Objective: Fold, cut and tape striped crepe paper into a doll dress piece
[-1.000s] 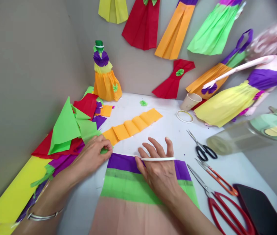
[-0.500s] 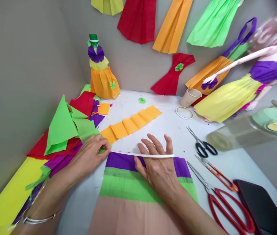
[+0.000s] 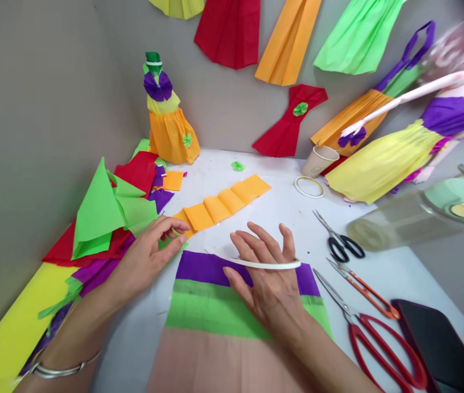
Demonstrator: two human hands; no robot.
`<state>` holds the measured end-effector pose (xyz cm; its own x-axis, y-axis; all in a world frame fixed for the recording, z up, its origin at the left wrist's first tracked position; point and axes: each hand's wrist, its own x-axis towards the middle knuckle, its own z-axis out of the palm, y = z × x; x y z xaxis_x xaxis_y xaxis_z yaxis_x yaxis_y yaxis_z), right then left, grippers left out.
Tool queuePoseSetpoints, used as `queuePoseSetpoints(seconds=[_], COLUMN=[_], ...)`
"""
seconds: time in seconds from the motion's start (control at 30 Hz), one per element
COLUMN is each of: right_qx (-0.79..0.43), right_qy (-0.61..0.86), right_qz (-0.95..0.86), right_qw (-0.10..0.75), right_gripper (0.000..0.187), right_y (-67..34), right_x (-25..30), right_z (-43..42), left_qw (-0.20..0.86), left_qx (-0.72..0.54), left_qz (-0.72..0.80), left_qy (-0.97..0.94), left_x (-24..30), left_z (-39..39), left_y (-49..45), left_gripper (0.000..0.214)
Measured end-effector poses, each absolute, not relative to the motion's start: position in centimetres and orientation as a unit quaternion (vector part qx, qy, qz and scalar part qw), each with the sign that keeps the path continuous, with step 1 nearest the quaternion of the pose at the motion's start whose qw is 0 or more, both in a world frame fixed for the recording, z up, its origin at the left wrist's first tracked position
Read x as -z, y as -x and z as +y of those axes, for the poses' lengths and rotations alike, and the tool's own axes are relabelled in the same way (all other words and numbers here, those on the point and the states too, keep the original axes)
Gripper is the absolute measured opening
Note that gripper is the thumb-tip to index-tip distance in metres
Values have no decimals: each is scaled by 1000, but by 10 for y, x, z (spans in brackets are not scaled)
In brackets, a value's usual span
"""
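Note:
My left hand (image 3: 144,262) is over the left top corner of the layered paper, thumb and forefinger apart, with nothing visible between them. My right hand (image 3: 268,278) has its fingers spread over the paper's top edge. A narrow white roll of tape (image 3: 273,266) is looped over those fingers, seen edge-on; its lower side is hidden. A thin loose end of it points left toward my left hand. Under the right hand lies a layered paper piece with a purple band (image 3: 201,267), a green band (image 3: 199,308) and a pale pink part (image 3: 207,360).
A pleated orange strip (image 3: 215,207) lies beyond my hands. Paper scraps (image 3: 101,213) are piled left. On the right lie black-handled scissors (image 3: 340,245), orange snips (image 3: 367,289), red scissors (image 3: 383,344), a phone (image 3: 436,338) and a bottle (image 3: 404,221). Farther back is another tape ring (image 3: 308,187) beside a cup (image 3: 320,161).
My left thumb and forefinger have parted from their pinch and moved slightly left, letting go of the tape end. The tape, straight before, now curves upward at its left. My right hand shifted slightly right.

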<state>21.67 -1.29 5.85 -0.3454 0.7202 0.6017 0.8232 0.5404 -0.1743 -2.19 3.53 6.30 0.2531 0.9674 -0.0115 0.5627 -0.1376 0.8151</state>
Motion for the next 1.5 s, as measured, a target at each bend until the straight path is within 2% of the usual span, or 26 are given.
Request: queuePoseSetpoints(seconds=[0.17, 0.33, 0.53, 0.67, 0.8, 0.9, 1.03, 1.13, 1.17, 1.23, 1.33, 1.43, 1.5], right_qx=[20, 9, -25, -11, 13, -13, -55, -60, -94, -236, -427, -395, -370], right_qy=[465, 431, 384, 389, 391, 403, 411, 470, 486, 485, 445, 475, 478], right_qz=[-804, -823, -853, -852, -855, -852, -811, -753, -739, -721, -670, -647, -670], right_qw=[370, 369, 351, 349, 340, 334, 414, 457, 457, 436, 413, 447, 431], right_gripper=[33, 38, 56, 57, 43, 29, 15, 6, 16, 37, 39, 39, 40], right_y=[-217, -221, -220, -218, -218, -222, -232, -240, -242, -245, -251, -257, -260], right_x=[-69, -76, -74, -74, -79, -90, -111, -119, -119, -114, -104, -101, -104], right_z=[-19, -21, -21, -20, -21, -30, -43, -39, -35, -24, -9, -3, -3], left_qw=[498, 576, 528, 432, 347, 369, 412, 441, 450, 465, 485, 504, 523], left_qx=[-289, -257, -295, -340, -369, -369, -377, -377, -379, -383, -387, -381, -371], left_qz=[478, 426, 426, 414, 388, 401, 459, 471, 464, 442, 412, 397, 387], left_qy=[-663, -648, -673, -726, -770, -753, -691, -664, -663, -665, -667, -666, -663], left_x=[-80, -83, -88, -94, -98, -101, -100, -95, -94, -92, -90, -89, -91], left_z=[22, 20, 14, 1, -2, 2, 9, 11, 11, 11, 11, 11, 11], left_y=[5, -1, -10, -27, -38, -35, -25, -21, -22, -23, -23, -22, -21], left_gripper=[35, 32, 27, 22, 5, 9, 15, 19, 18, 14, 9, 8, 8])
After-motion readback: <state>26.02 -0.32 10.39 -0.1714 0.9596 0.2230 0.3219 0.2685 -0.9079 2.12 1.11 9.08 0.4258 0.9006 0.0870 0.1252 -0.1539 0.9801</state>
